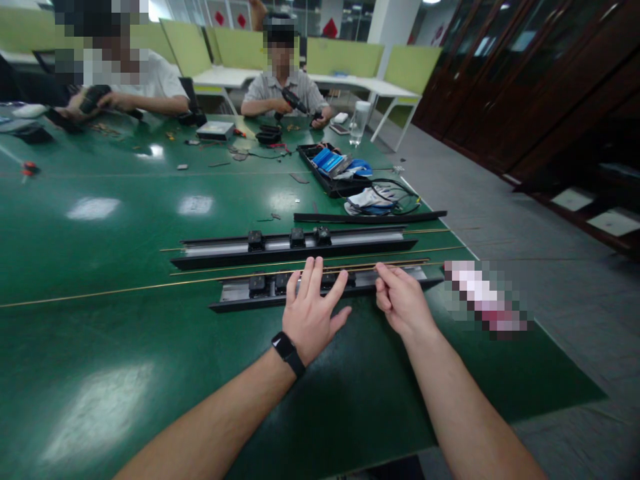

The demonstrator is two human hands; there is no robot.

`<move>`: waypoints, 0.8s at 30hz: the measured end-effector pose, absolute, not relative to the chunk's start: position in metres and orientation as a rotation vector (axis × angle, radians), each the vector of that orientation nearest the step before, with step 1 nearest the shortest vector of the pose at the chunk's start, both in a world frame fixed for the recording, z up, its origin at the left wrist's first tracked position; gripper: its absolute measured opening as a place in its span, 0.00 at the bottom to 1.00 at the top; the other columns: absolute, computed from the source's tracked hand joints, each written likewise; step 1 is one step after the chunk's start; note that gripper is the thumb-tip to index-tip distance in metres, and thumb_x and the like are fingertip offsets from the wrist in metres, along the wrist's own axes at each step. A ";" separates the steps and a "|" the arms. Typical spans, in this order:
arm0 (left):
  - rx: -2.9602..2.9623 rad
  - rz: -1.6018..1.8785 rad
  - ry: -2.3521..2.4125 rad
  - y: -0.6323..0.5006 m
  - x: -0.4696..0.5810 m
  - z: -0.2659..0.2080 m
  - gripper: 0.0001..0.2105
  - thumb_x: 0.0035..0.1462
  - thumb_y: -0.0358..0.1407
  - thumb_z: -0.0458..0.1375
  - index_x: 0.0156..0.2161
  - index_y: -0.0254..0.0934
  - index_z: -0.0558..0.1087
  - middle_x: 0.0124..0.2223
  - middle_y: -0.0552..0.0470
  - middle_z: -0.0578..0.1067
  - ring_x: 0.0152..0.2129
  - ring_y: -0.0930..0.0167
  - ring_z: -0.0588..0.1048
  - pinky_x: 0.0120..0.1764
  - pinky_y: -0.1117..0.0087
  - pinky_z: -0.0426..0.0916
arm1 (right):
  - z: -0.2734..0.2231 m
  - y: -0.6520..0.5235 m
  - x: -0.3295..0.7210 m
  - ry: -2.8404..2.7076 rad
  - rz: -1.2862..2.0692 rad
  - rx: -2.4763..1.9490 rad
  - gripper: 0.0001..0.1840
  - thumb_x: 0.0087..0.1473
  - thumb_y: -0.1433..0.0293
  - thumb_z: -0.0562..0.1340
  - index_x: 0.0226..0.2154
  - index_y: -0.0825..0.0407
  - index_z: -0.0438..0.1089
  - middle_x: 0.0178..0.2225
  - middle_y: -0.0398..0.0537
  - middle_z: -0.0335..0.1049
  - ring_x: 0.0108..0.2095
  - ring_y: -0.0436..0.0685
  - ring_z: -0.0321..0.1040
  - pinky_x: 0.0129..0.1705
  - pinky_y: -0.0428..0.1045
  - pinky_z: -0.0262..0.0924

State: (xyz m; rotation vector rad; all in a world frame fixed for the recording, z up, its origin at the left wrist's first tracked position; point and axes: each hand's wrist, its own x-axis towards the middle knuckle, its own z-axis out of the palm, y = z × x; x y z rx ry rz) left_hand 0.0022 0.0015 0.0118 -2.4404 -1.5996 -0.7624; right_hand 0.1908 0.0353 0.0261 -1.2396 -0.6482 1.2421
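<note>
My left hand (315,307) lies with fingers spread over the near black channel rail (245,305); its fingertips reach across a long thin brass-coloured rod (125,291). Thumb and forefinger of my right hand (403,300) pinch together at the rod, above the rail's right part. Several black blocks sit inside this rail, one of them a black block (257,285) left of my fingers; others are partly hidden. Just behind lies a second channel rail (220,257) with three black blocks (297,237) in it. More thin rods (230,267) run alongside the rails.
A narrow black strip (370,217) lies farther back. Behind it are gloves (373,199), cables and a black tray (333,187) holding blue packs. A clear bottle (359,127) stands near the right edge. Across the green table (165,353), two people (283,90) hold power drills.
</note>
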 end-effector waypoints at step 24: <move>-2.439 -0.771 -1.592 0.001 0.001 0.013 0.29 0.59 0.50 0.59 0.65 0.50 0.64 0.72 0.41 0.53 0.69 0.54 0.51 0.65 0.49 0.47 | 0.029 0.035 0.188 -0.599 1.232 -1.220 0.18 0.48 0.61 0.73 0.28 0.52 0.65 0.17 0.37 0.64 0.09 0.42 0.50 0.08 0.38 0.41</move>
